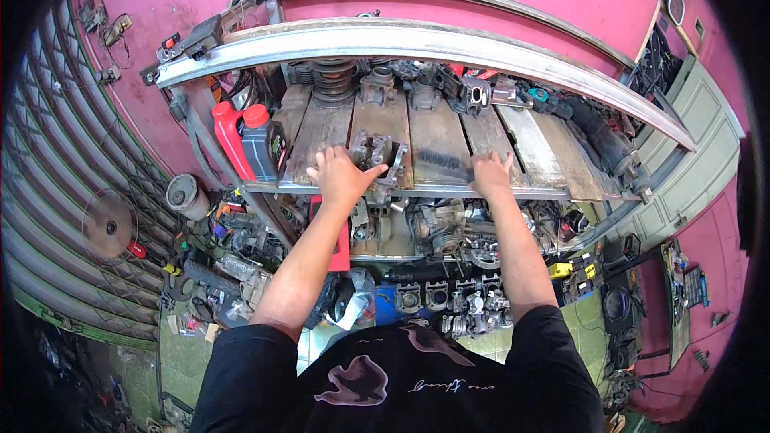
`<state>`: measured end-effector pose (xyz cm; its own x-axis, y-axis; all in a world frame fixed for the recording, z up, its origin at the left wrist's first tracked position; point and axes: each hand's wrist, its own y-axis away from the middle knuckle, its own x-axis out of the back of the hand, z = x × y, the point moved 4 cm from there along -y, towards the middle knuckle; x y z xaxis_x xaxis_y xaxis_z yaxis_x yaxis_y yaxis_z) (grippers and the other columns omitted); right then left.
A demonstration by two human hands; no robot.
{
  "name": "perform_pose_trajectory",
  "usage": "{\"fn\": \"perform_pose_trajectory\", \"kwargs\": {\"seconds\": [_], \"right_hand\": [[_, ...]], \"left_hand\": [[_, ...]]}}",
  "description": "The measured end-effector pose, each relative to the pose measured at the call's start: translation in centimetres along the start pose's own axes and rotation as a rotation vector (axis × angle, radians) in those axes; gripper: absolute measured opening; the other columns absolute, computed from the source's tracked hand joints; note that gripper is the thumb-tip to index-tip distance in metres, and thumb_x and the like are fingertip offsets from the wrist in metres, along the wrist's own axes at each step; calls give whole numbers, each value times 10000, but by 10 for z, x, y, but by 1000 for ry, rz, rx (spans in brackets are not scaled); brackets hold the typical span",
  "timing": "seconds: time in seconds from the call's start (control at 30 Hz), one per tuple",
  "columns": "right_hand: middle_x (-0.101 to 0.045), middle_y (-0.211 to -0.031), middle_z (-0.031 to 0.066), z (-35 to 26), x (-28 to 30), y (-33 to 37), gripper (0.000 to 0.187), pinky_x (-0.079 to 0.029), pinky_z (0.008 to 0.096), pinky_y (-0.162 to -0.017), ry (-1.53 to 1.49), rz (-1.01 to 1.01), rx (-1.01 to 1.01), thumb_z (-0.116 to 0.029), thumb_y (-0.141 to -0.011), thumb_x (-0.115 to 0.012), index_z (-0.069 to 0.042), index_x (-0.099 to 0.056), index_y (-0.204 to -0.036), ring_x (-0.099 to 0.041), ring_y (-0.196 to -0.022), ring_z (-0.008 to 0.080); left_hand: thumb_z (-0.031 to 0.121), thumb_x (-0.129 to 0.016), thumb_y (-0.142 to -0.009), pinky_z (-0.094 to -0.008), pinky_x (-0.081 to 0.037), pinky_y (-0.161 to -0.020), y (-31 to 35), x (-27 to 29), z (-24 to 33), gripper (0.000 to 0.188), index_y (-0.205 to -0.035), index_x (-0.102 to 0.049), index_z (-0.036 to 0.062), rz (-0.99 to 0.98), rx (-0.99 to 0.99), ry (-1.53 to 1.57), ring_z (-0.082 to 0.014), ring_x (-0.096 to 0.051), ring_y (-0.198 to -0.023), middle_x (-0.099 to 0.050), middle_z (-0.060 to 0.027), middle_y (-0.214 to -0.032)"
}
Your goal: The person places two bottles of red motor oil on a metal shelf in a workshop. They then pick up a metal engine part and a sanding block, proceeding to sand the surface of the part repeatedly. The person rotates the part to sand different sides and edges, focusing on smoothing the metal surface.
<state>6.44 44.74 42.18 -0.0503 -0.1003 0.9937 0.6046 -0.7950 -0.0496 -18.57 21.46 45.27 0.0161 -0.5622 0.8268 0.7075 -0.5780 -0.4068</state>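
Observation:
My left hand (341, 178) rests at the front of the wooden shelf with its fingers spread. Its thumb reaches to the near side of a grey metal engine casting (380, 152), seemingly touching it. To the right, my right hand (492, 174) is closed at the shelf's front edge, its fingers bent. A dark-bristled brush (439, 159), smeared by motion, extends leftward from that hand toward the casting. Its handle is mostly hidden or blurred.
Finned cylinders (334, 80) and other engine parts line the shelf's back. Red (229, 140) and dark (261, 144) oil bottles stand at its left end. A metal rail (417, 36) crosses above. More engine parts (441, 228) fill the lower shelf, and a blue tray (387, 305) holds castings.

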Motion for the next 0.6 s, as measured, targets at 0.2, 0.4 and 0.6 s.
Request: {"fn": "perform_pose_trajectory", "kwargs": {"seconds": [0.2,0.4,0.6], "right_hand": [[-756,-1180,121,-11,22,38,522,-214,718,-1149,-177,-80,30,-295,-870,-797,-155,-655,-1352,-596,-1290,382],[-774,-944,59,-11,-73,60,311,-410,534,-1020,-1490,60,-230,-359,-1043,-630,-121,-608,-1240,-714,-979,214],[-771,-1012,93,-15,-72,77,382,-348,539,-1005,-1252,391,-367,-328,-971,-715,-158,-538,-1264,-706,-984,229]], "left_hand": [[638,-906,-611,-640,-340,-1098,-27,2,-33,973,-1337,-616,58,-248,-116,176,-400,-477,-1336,-617,-202,-1365],[584,-939,-607,-501,-359,-1177,-93,-51,-76,1225,-1617,-365,196,-594,-464,306,-458,-422,-1412,-525,-260,-1502],[493,-939,-649,-475,-372,-1178,-114,-67,-61,1159,-1616,-371,198,-816,-581,570,-442,-460,-1396,-561,-273,-1455]]}}
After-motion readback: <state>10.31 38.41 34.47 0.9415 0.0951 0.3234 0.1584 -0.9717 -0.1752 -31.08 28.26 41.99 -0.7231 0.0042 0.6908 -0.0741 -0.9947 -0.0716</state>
